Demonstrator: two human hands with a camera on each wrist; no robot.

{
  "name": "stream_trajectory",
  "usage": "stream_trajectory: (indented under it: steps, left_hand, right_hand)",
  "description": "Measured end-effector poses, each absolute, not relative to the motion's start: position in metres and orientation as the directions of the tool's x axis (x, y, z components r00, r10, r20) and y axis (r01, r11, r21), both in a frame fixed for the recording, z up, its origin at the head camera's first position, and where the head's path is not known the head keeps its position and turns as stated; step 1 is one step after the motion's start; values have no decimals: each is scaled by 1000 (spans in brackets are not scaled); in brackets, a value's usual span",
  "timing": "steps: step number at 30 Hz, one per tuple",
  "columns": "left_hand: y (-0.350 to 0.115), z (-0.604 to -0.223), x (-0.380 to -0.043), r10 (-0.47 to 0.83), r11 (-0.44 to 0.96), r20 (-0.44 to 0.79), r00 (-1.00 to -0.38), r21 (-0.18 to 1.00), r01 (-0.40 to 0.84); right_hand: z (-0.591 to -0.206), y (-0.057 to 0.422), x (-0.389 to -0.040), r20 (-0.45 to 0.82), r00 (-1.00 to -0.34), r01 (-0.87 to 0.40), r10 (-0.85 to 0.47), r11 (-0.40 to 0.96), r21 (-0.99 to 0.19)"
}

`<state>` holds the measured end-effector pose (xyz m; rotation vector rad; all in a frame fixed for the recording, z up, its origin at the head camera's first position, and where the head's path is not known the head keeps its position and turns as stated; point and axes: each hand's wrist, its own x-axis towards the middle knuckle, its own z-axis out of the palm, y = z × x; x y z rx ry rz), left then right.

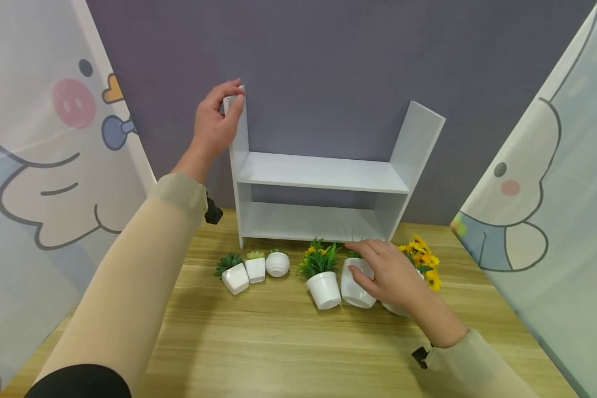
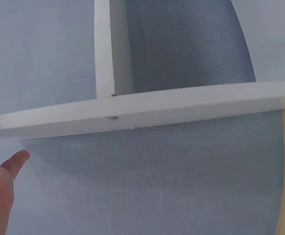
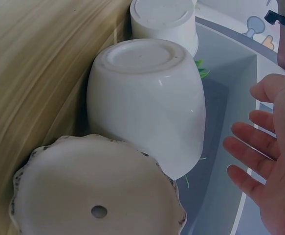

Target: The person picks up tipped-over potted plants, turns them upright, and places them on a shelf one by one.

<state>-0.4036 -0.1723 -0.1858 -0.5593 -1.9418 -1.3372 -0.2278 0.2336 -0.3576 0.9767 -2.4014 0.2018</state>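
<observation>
My left hand [image 1: 215, 121] is at the top of the white shelf's [image 1: 323, 170] left side panel, fingers reaching over its upper end. In the left wrist view, the thumb [image 2: 18, 161] stands apart from the panel. My right hand [image 1: 390, 271] hovers palm-down over the potted plants, its fingers spread and holding nothing. Beneath it lies a white flowerpot [image 1: 356, 288], partly covered. A pot with a scalloped rim [image 3: 98, 181] and a hole shows in the right wrist view. Beside them lie a pot with green leaves [image 1: 324, 290] and yellow flowers [image 1: 423, 257].
Three small white succulent pots [image 1: 236, 278] lie in front of the shelf's left part. The shelf stands at the back of the wooden table [image 1: 258, 342], before a grey wall [image 1: 323, 72]. Cartoon-printed panels [image 1: 55, 166] rise on both sides.
</observation>
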Motion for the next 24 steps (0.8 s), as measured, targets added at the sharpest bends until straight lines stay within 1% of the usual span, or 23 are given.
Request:
stream_trajectory:
  steps: [4,6,9,12,18,24]
  left_hand:
    - [-170,-188,-410,-52,290,776,-629,615,734]
    - [-169,-190,-410,-75,268,771,-632,626,732]
    - [-167,-192,-407,-118,266,747,-655,659,703]
    - [-163,-193,-406,-128,280,732,-669,674,684]
    - [-157,-193,-410,-136,278,742,-657,665,693]
    - [-156,-188,-398,-135,302,728,-672,676,672]
  right_hand:
    - [-358,233,-226,538,-594,-683,-599,728,57]
    - [-358,233,-225,537,-598,-681,-595,730,52]
    - [-358,233,-224,538,-606,-675,-586,737,43]
    - [-357,236,-222,560,-602,-668,-569,743,36]
    - [-355,254,-221,634,-565,-664,-527,747,29]
    - [-355,286,-219,665,-578,-645,-473,764,-16]
